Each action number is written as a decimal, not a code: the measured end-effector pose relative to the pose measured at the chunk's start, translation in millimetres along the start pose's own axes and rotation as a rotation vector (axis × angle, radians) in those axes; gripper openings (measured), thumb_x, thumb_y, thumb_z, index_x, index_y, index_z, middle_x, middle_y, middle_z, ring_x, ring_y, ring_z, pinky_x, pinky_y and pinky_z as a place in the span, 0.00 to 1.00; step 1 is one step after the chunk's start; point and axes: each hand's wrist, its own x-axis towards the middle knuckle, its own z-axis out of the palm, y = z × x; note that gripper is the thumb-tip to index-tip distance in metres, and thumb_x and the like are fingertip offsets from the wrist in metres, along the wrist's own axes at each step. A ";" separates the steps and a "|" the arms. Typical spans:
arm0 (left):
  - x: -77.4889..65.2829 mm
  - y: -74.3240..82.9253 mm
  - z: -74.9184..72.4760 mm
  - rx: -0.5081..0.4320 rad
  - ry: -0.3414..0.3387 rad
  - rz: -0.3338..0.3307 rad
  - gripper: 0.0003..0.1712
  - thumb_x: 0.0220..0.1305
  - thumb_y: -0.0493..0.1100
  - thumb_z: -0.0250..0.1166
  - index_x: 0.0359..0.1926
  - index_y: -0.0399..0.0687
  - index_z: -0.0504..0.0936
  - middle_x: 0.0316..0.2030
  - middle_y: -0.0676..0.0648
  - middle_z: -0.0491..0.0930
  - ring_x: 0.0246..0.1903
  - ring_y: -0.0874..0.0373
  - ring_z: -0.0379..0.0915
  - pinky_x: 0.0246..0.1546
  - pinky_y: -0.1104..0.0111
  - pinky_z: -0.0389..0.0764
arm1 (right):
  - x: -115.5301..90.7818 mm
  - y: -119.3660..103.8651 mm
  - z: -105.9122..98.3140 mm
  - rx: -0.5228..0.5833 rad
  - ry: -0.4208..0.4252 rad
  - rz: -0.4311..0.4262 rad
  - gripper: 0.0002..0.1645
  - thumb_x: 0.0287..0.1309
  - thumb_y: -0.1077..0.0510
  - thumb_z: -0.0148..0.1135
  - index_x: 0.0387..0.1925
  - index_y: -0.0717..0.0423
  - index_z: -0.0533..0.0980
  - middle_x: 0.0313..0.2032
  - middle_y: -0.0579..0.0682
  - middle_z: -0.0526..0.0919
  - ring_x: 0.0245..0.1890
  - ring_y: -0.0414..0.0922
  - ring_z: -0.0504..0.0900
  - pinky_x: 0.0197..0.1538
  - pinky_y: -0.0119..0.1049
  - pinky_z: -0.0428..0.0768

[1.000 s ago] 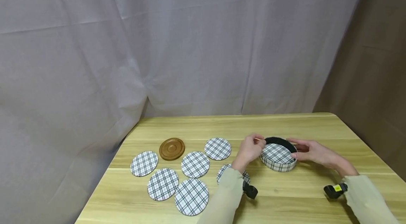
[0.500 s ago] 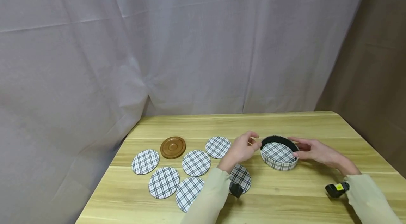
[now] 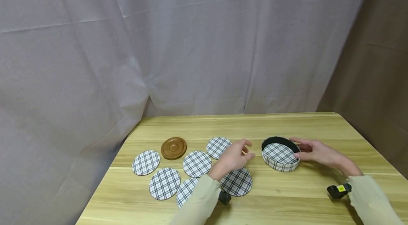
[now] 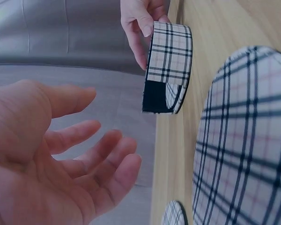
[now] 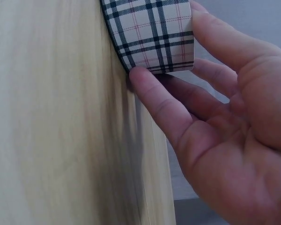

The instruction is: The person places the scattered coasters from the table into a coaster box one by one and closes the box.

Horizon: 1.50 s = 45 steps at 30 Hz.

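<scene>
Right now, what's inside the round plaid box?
In the box, a round plaid surface shows, ringed by a black inner wall. Whether that surface is loose or the box's own floor, I can't tell; anything beneath it is covered.

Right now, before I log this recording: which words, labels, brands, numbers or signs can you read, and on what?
No readable text in any view.
Yellow sticker on the black wrist camera at the right: any mark is too small to read.
Round box and coasters: plaid, no lettering visible.
</scene>
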 end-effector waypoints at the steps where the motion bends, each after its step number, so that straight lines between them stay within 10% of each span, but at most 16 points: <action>1: -1.8 -1.2 -1.1 0.019 0.001 0.002 0.23 0.67 0.54 0.63 0.60 0.55 0.75 0.46 0.52 0.81 0.42 0.65 0.76 0.40 0.73 0.78 | 0.2 0.4 0.2 0.001 0.001 -0.001 0.39 0.65 0.53 0.62 0.72 0.60 0.59 0.65 0.71 0.69 0.54 0.24 0.73 0.49 0.21 0.74; 12: -23.4 -17.2 -11.9 0.132 -0.041 0.053 0.26 0.65 0.53 0.65 0.62 0.52 0.73 0.51 0.48 0.78 0.48 0.60 0.75 0.42 0.74 0.77 | 1.3 2.8 1.4 0.042 -0.007 -0.006 0.40 0.65 0.54 0.62 0.73 0.61 0.58 0.66 0.73 0.66 0.53 0.23 0.73 0.50 0.21 0.73; 45: -36.2 -33.9 -3.6 0.448 -0.160 -0.190 0.42 0.46 0.65 0.74 0.64 0.67 0.71 0.57 0.50 0.72 0.58 0.54 0.67 0.56 0.60 0.77 | 1.5 1.8 -0.6 -0.035 0.005 0.000 0.39 0.65 0.52 0.62 0.72 0.59 0.60 0.67 0.72 0.65 0.53 0.21 0.70 0.50 0.22 0.73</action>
